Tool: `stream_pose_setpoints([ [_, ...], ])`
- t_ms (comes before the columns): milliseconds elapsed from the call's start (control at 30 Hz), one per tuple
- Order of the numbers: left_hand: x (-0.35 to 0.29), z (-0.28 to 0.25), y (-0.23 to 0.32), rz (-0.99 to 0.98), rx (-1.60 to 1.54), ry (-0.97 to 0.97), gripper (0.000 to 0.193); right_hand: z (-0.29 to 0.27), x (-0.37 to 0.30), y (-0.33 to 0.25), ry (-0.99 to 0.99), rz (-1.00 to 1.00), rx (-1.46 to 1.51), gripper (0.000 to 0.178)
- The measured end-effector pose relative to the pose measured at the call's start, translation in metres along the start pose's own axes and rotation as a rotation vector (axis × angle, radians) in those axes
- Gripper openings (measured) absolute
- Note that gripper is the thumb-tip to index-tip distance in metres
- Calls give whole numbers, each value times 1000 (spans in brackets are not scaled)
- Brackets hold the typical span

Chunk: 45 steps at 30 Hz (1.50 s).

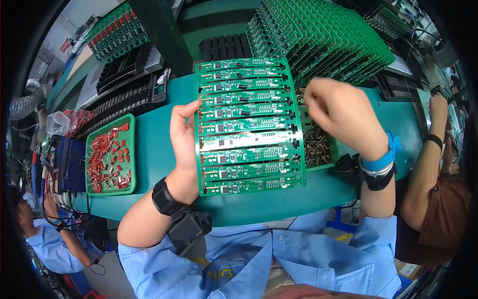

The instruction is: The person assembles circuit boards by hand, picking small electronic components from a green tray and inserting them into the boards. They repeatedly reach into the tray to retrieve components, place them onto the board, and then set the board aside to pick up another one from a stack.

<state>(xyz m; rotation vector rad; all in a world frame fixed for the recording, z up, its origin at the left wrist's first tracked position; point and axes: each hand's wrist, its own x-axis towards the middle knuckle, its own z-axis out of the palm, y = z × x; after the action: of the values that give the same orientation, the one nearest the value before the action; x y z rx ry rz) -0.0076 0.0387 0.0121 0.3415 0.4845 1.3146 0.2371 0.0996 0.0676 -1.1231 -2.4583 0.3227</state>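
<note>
Probably light, stiff yet brittle, the board (249, 125) suits an edge hold; left fingers (188, 109) clasp its left rim; right fingers (326, 88) curl half-closed nearby, contents unclear.

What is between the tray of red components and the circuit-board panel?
In the head view: green tabletop, a black wristband and the left hand holding the panel.

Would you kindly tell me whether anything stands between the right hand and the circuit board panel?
Nothing visible: the right hand is beside the circuit board panel, whose left edge the left hand holds.
</note>
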Motion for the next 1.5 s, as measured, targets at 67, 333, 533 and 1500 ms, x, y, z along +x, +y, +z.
stream_pose_setpoints([
  [67, 1, -1, 1, -27, -19, 7, 39, 7, 0, 10, -282, -176, -85, 15],
  [333, 2, -3, 0, -6, 11, 38, 38, 18, -3, 10, -457, -217, -81, 17],
  [533, 3, -7, -3, -60, -23, -97, 38, 5, 2, 11, -431, -161, -69, 17],
  [1500, 10, -9, 11, -16, -136, -29, 50, 9, 8, 6, -113, -244, 214, 13],
])
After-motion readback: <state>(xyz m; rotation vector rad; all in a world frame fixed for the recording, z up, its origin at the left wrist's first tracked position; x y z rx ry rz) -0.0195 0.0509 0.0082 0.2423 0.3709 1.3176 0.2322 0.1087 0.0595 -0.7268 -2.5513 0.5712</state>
